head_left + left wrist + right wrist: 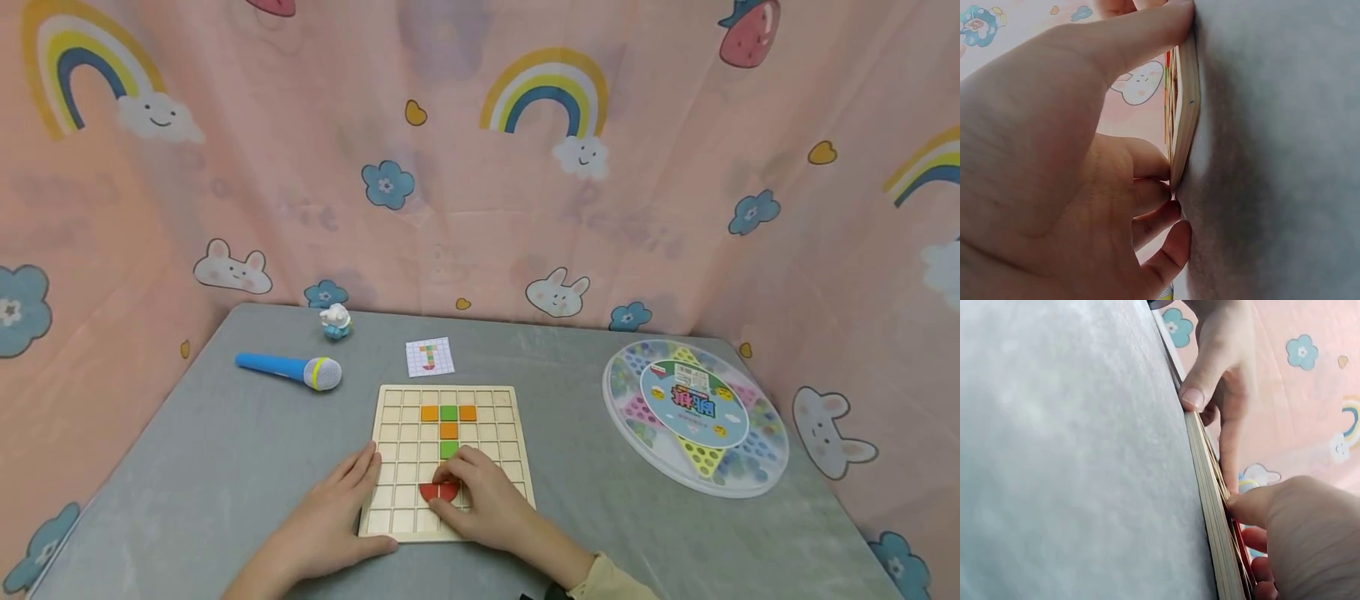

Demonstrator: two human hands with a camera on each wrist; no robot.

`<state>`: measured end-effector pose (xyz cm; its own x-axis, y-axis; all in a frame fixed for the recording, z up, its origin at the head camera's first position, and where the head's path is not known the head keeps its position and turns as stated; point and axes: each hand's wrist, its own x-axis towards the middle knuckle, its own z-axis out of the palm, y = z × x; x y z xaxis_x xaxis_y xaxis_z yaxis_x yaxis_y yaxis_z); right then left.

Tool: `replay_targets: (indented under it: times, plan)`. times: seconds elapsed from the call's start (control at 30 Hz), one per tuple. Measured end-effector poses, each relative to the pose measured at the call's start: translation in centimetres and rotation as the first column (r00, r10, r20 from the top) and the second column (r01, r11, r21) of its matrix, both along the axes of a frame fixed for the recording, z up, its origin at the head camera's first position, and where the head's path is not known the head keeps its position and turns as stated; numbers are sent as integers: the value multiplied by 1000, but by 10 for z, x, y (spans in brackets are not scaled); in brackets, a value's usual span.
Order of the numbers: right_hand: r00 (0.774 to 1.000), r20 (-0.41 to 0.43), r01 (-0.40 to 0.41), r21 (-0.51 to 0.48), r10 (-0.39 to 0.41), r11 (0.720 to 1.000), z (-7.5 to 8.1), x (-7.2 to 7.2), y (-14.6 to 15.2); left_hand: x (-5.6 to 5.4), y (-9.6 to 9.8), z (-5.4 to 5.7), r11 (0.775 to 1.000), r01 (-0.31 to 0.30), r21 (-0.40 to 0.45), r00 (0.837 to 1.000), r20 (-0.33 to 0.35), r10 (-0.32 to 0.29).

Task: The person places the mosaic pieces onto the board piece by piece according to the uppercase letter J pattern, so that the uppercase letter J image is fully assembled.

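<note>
A square wooden grid board (397,467) lies on the grey table. Orange and green square tiles form a T on it, with the green tile (449,450) lowest. Below them sit two red quarter-circle pieces, the left one (429,492) beside the right one (448,492). My right hand (491,504) has thumb and index finger at opposite sides of the right red piece, pinching it; its other fingers are partly hidden. My left hand (330,517) rests at the board's near left corner, fingers fairly straight along the left side, thumb (1147,37) against the near edge.
Beyond the board lies a pattern card (430,357) showing a similar T. A blue toy microphone (288,368) and a small figurine (336,321) are at the back left. On the right is a round Chinese checkers box (696,417). A pink printed curtain (480,225) surrounds the table.
</note>
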<state>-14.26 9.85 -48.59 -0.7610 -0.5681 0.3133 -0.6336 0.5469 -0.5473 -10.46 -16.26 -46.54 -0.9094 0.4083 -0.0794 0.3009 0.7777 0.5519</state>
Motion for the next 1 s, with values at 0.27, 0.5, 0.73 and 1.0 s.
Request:
replay_targets:
  times: [0.27, 0.5, 0.73, 1.0]
  plan:
    - [1000, 5, 19, -44, -19, 999, -4, 0, -4, -3, -4, -1, 1000, -2, 18, 1000, 24, 2]
    - [999, 49, 10, -96, -5, 995, -6, -5, -7, -4, -10, -5, 999, -20, 26, 1000, 14, 20]
    - [994, 102, -35, -120, 48, 992, -9, -6, 0, -3, -9, -10, 997, -37, 62, 998, 61, 34]
    - [991, 119, -44, -102, 56, 994, -4, -10, 8, -4, -4, -8, 996, -28, 80, 999, 27, 26]
